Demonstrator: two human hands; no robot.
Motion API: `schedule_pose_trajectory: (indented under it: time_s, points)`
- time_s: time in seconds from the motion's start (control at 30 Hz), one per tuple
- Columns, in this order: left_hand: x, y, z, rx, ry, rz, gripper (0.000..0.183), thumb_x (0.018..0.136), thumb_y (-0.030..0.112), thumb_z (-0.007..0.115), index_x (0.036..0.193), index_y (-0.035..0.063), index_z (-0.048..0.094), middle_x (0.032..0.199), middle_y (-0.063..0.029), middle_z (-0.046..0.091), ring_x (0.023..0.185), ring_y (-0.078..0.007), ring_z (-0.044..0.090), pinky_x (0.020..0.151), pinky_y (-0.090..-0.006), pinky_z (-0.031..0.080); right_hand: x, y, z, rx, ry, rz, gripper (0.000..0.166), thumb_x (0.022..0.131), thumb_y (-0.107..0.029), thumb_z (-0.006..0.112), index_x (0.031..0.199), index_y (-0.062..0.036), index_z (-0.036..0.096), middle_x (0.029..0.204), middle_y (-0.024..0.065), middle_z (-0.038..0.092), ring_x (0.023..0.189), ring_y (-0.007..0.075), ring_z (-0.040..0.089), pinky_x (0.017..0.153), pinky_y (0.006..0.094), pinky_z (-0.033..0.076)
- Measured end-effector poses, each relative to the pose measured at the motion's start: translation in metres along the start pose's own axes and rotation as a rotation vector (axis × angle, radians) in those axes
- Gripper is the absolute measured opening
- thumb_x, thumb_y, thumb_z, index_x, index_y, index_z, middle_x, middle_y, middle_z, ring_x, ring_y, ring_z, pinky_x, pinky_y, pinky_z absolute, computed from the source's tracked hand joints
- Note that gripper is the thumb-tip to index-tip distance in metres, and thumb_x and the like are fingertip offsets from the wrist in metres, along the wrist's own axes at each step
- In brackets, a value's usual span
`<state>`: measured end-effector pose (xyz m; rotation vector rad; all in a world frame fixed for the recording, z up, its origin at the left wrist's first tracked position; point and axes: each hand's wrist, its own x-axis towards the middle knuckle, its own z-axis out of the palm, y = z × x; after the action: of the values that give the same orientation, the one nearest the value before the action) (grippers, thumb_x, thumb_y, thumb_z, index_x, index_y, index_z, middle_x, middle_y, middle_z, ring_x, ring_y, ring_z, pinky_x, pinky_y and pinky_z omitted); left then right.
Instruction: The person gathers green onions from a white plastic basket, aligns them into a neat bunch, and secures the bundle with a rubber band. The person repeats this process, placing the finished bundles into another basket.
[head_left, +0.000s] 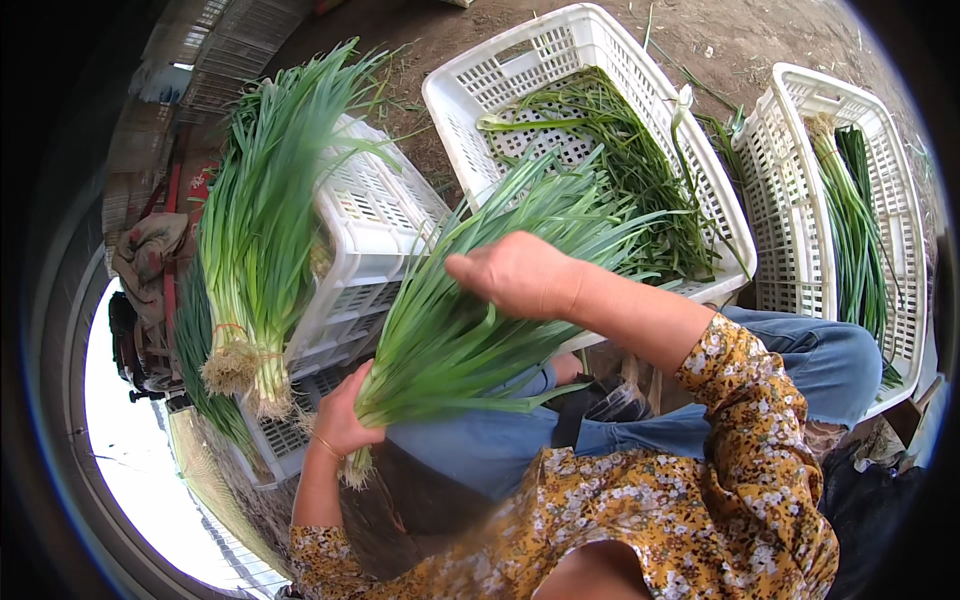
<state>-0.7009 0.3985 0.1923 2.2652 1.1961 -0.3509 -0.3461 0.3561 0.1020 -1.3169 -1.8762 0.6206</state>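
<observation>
My left hand (346, 417) grips a bunch of long green leafy stalks (420, 337), likely garlic greens or leeks, near its pale root end. The leaves fan out up and to the right over my lap. My right hand (510, 276) is over the middle of the leaves, thumb side towards the left; it is blurred, and its fingers are largely hidden, so whether it holds leaves does not show. Left of the bunch, root-end down, lie more bundles of the same greens (262, 225), one tied with a red band, against a white plastic crate (375, 225).
A white crate (480, 67) ahead holds loose leaves and stalks (645, 165). Another white crate (787, 202) on the right holds tied greens (847, 210). A lower crate (289, 442) stands at the left with dark green stalks beside it. Bare soil (720, 37) shows beyond.
</observation>
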Motion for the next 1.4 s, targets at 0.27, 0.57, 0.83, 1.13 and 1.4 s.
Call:
schedule_pose_trajectory:
  time_s: [0.27,0.57,0.83,1.13,1.4]
  points:
    - [0.002,-0.011,0.0,-0.065,0.008,-0.02,0.093,0.05,0.021,0.075,0.138,0.0085,0.045,0.119,-0.0171,0.062,0.108,-0.0309,0.063,0.093,-0.0349,0.049,-0.062,0.093,-0.098,-1.077,0.408,0.414,0.036,0.083,-0.011,0.065,0.118,-0.0109,0.06,0.11,0.0153,0.062,0.1,0.0287,0.063,0.082,0.0368,0.052]
    - [0.004,-0.01,-0.004,-0.194,-0.029,-0.097,0.096,0.048,0.019,0.077,0.138,0.0065,0.045,0.115,-0.0154,0.065,0.105,-0.0262,0.065,0.093,-0.0327,0.049,-0.058,0.035,-0.054,0.139,0.025,-0.09,0.014,0.075,-0.008,0.072,0.088,-0.0043,0.069,0.082,0.0073,0.062,0.082,0.0262,0.061,0.07,0.0377,0.05]
    - [0.004,-0.008,-0.002,-0.127,-0.024,-0.082,0.095,0.049,0.02,0.078,0.137,0.0053,0.046,0.116,-0.0162,0.065,0.106,-0.0268,0.065,0.093,-0.0331,0.049,-0.059,0.028,-0.011,0.135,0.257,0.151,0.013,0.071,-0.014,0.061,0.072,-0.0016,0.058,0.078,0.0115,0.057,0.08,0.0299,0.057,0.072,0.0408,0.048]
    - [0.004,-0.004,-0.004,-0.129,-0.017,-0.058,0.093,0.049,0.02,0.076,0.136,0.0046,0.046,0.116,-0.0177,0.064,0.107,-0.0281,0.064,0.093,-0.0336,0.049,-0.045,0.053,0.003,-0.228,0.081,0.295,0.011,0.078,-0.021,0.064,0.082,-0.0105,0.065,0.066,0.0134,0.063,0.064,0.035,0.063,0.059,0.0435,0.052]
    - [0.005,-0.006,-0.003,-0.118,-0.011,-0.07,0.094,0.049,0.019,0.077,0.137,0.0043,0.046,0.115,-0.0157,0.065,0.106,-0.025,0.065,0.093,-0.0322,0.048,-0.036,0.045,0.018,-0.341,0.018,0.143,0.009,0.074,-0.017,0.062,0.071,-0.0083,0.06,0.061,0.0123,0.061,0.061,0.0326,0.064,0.057,0.0422,0.052]
